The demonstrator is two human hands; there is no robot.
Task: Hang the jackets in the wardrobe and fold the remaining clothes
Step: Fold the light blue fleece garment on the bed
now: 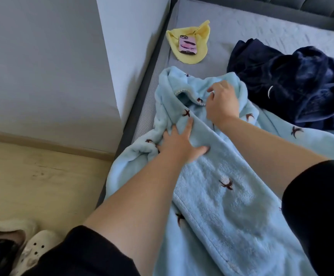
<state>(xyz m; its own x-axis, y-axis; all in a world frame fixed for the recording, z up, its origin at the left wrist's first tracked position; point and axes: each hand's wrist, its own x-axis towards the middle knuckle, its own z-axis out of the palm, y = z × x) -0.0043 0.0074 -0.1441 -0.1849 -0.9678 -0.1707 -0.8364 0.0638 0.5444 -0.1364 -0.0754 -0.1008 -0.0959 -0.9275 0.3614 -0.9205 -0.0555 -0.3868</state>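
Both hands [179,142] [222,102] on light-blue fleece garment [222,196]; right fingers [212,90] seemingly pinching.

Grey bed [218,54]: blue robe [222,196], navy garment [293,82], yellow cloth [200,50].

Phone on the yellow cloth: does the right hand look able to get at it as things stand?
Probably yes. The phone lies uncovered on the yellow cloth, with only bare mattress between it and the right hand, though that hand's fingers are gripping the light blue fleece garment.

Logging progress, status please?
Left hand flat on light blue fleece garment; right hand pinching its collar. Unfolded. Navy garment alongside.
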